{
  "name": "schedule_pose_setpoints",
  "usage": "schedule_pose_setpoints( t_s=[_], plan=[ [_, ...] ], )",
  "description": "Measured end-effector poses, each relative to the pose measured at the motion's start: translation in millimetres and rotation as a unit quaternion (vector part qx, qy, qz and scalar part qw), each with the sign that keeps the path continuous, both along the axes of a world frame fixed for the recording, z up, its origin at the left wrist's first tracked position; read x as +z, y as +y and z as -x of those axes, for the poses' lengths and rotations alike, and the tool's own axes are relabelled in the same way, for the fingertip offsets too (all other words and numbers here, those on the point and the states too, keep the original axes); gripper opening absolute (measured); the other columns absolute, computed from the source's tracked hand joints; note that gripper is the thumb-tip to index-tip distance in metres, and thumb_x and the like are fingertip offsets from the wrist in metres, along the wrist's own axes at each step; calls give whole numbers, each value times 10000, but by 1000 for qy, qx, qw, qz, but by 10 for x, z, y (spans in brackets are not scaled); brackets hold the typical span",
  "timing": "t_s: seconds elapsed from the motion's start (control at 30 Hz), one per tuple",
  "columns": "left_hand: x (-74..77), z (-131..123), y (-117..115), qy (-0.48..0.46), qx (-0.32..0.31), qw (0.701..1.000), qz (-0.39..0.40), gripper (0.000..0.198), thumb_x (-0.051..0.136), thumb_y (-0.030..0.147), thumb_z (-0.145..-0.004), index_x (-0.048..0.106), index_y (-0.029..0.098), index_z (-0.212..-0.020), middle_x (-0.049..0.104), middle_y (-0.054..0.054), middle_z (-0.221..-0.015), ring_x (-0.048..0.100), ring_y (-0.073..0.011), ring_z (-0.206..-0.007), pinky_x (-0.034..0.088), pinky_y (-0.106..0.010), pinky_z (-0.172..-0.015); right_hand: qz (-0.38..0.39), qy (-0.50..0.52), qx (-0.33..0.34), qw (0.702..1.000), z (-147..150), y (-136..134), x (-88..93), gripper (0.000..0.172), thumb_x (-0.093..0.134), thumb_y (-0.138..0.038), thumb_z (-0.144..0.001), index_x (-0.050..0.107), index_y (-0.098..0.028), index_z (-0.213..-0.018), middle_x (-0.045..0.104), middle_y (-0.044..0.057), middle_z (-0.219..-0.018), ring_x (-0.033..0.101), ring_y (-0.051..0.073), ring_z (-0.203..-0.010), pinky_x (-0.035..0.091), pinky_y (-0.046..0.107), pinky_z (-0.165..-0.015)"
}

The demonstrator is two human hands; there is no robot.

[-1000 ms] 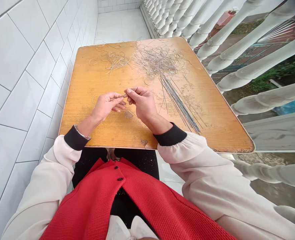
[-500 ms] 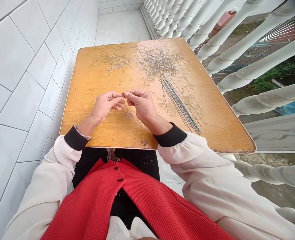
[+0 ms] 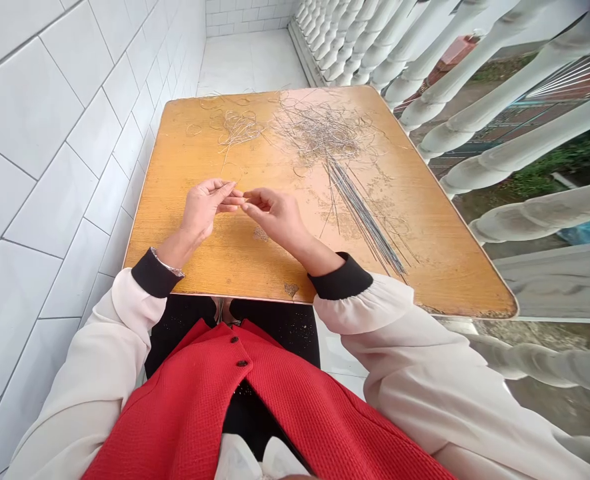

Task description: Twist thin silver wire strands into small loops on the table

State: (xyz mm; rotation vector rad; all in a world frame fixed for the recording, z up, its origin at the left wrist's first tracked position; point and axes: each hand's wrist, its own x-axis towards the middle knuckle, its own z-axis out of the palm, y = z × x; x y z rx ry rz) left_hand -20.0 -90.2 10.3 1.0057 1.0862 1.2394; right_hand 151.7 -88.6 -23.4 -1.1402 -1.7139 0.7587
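While a second ago the right hand [image 3: 275,215] showed its back to the camera, it has now rolled over, so that the palm side and the curled fingers face up and its fingertips point toward the left hand [image 3: 203,207]. The two hands still meet tip to tip. Thumb and forefinger of each are pinched shut on a short wire [image 3: 241,196], which is so thin that only a sliver shows between them. The grip is held just above the table [image 3: 425,267], as before, though it has slid a little toward the left hand's side.

Beyond the grip and to its right lies the tangle of wire [image 3: 325,130]. From that tangle a bundle of straight wires [image 3: 365,213] runs back toward the person, passing well to the right of the right hand. Straight beyond the grip, near the far edge, is a small heap of bent wires [image 3: 237,127]; one loose curl lies just beyond the left fingertips. None of these heaps has shifted on the table since the earlier frames.

Behind the grip, on the left wrist, sits a bracelet [image 3: 167,267]. The tiled wall [image 3: 49,133] stands off to the left of the grip and the balustrade [image 3: 475,87] off to its right
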Motion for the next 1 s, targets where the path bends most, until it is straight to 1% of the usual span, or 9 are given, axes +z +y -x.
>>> schedule_pose_setpoints(
  t_s=[0.13,0.27,0.37,0.43,0.6,0.73,0.83,0.93,1.0],
  plan=[
    [16,17,-6,1,16,1000,6,186,761,230,-964,666,155,-822,777,10,-785,729,-57,-653,512,-158,-633,-28,-85,-9,996,8,-53,30,94,658,-199,-864,752,-191,-872,756,34,-760,640,173,-666,497,322,-675],
    [40,34,-14,6,17,1000,9,167,720,191,-982,682,158,-823,781,10,-844,706,-38,-679,473,-143,-604,-53,-94,-23,994,-26,-48,36,155,626,-223,-921,733,-208,-809,763,40,-768,650,182,-673,507,331,-695],
    [45,47,-1,-8,21,1000,16,178,698,130,-981,694,155,-804,745,26,-802,642,-16,-620,426,-139,-548,-87,-90,-38,991,-56,-18,22,152,626,-225,-924,729,-214,-813,771,49,-794,663,191,-691,516,339,-713],
    [39,57,12,-13,22,999,20,184,694,136,-987,700,155,-803,730,25,-779,617,-14,-602,414,-139,-532,-102,-88,-49,990,-73,5,11,151,620,-209,-918,725,-215,-809,774,51,-805,669,192,-704,520,340,-722],
    [18,87,32,6,16,1000,14,150,722,298,-995,736,171,-917,771,-8,-863,652,-36,-656,449,-145,-566,-97,-92,-64,989,-104,46,-26,146,616,-190,-920,731,-216,-833,753,34,-765,654,182,-669,518,331,-699],
    [-3,130,63,13,25,999,-30,188,753,363,-968,739,176,-952,788,-20,-943,666,-39,-668,459,-156,-571,-167,-140,-81,973,-137,48,-33,176,607,-215,-942,744,-227,-833,755,52,-815,677,204,-733,509,345,-707],
    [-3,174,83,21,12,997,-78,132,771,303,-930,748,180,-972,801,-25,-973,697,-53,-718,485,-160,-601,-211,-191,-107,953,-196,63,-10,207,589,-254,-975,752,-243,-849,754,69,-864,686,230,-799,507,373,-726],
    [19,202,69,22,-29,993,-115,39,724,193,-896,758,181,-911,815,-30,-1022,757,-92,-870,559,-183,-715,-235,-216,-137,938,-276,102,20,218,570,-256,-997,742,-258,-863,753,79,-913,679,249,-849,522,414,-786],
    [32,204,49,17,-54,991,-122,98,677,213,-919,756,175,-873,822,-46,-1085,776,-133,-990,599,-219,-799,-247,-223,-156,930,-318,124,35,227,553,-250,-1012,730,-264,-871,754,84,-943,672,257,-875,525,434,-820]
  ],
)
